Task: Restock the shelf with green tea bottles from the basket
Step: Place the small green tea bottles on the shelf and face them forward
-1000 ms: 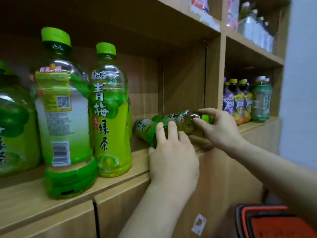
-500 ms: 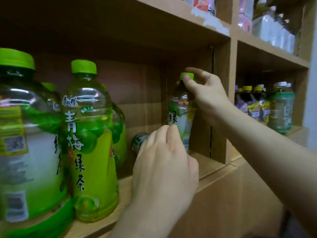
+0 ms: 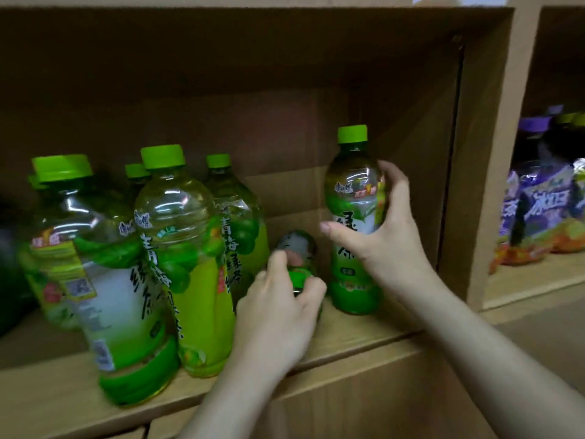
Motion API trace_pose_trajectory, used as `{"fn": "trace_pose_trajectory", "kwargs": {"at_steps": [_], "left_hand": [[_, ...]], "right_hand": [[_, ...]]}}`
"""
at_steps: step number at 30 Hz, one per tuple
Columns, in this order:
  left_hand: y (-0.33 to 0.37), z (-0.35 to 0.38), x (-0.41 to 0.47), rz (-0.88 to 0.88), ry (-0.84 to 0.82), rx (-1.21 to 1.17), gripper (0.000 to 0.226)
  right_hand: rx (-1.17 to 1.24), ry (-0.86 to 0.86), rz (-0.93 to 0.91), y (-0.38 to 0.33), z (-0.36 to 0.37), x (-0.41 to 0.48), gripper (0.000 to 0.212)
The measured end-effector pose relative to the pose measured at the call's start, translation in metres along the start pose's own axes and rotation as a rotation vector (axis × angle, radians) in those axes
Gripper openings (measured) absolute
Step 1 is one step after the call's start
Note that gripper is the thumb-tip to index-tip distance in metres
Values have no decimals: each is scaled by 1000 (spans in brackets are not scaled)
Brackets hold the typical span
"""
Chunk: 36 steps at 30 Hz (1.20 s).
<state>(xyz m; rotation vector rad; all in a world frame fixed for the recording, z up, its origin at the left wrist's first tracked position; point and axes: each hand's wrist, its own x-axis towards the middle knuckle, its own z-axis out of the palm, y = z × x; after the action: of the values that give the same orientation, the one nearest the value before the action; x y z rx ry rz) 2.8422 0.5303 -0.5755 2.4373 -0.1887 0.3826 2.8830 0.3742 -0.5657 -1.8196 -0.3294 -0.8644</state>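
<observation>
Far left of the compartment: a cluster of large green tea bottles is seen standing upright on the shelf board, green caps on. They are packed touching one another in at least two rows. The nearest one sits at the front edge, and its label is blurred.

Just right of the cluster: a smaller green tea bottle, the lying bottle, is seen on its side on the board. One end points toward the back panel. The left hand is placed over its near end, with fingers and thumb curled round the green band. Which end is gripped cannot be told.

Right of that: a second small bottle, the upright bottle, is held vertical with its cap up. Its base appears to meet the board, near the lying bottle and not touching it. The right hand is wrapped round its right side at label height, thumb across the front, fingers behind.

Further right: the wooden divider is seen closing off the compartment. Beyond it, purple-labelled bottles are noted in the next bay, blurred.
</observation>
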Motion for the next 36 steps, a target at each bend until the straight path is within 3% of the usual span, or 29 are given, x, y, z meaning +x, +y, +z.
{"fn": "trace_pose_trajectory", "kwargs": {"at_steps": [3, 8, 11, 14, 18, 20, 22, 24, 26, 33, 36], "left_hand": [[10, -5, -6, -35, -40, -67, 32], [36, 1, 11, 115, -126, 670, 56], [49, 11, 39, 6, -273, 816, 79], [48, 9, 54, -120, -317, 570, 72], [40, 20, 46, -236, -138, -369, 19], [40, 33, 44, -231, -62, -715, 18], [38, 44, 47, -198, -32, -892, 38], [35, 48, 50, -156, -7, -945, 61], [30, 49, 56, -133, 32, -948, 69], [25, 47, 69, -70, 62, -883, 69], [27, 48, 78, -29, 72, -830, 68]], "right_hand": [[58, 103, 20, 16, 8, -6, 89], [33, 100, 71, 28, 5, -1, 88], [0, 95, 97, 33, 3, 0, 90], [36, 131, 113, 36, 0, 1, 80], [30, 176, 135, 38, -2, -1, 61], [44, 183, 144, 40, -1, -1, 60], [58, 168, 147, 41, 0, -1, 61], [29, 161, 137, 42, 1, -2, 62], [-16, 168, 148, 42, 0, -2, 65], [-143, 216, 226, 38, -1, 1, 57], [-270, 186, 253, 33, -3, 5, 66]]}}
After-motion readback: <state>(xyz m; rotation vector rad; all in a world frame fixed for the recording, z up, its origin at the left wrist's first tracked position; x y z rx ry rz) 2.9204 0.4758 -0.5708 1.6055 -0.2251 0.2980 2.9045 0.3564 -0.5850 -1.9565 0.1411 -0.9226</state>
